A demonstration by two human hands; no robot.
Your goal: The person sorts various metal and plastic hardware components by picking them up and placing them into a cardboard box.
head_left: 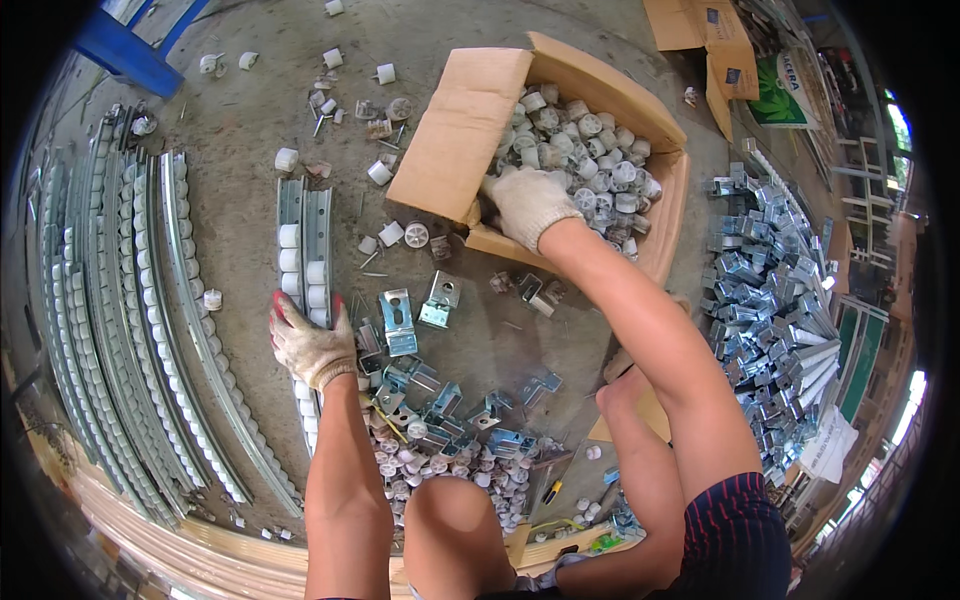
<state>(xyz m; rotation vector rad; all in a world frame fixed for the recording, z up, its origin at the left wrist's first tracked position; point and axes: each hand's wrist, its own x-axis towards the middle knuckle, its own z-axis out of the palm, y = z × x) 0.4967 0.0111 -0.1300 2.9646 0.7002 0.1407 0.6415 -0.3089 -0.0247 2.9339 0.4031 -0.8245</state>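
My left hand (313,340), in a light knit glove with red fingertips, is wrapped across a pair of metal roller track rails (318,235) fitted with white rollers. The thumb is on the right side of the rails and the fingers on the left. My right hand (532,208), gloved too, reaches into an open cardboard box (455,125) at its near left corner. White plastic rollers (590,150) are heaped in the box beside that hand. Its fingertips point down and are hidden, so any grip there cannot be made out.
Finished-looking roller rails (150,290) lie in rows at the left. Zinc-coloured brackets (765,320) are piled at the right. More brackets (430,400) and loose rollers (455,470) lie before my knees. A yellow cutter (553,491) and a blue metal leg (125,50) also show.
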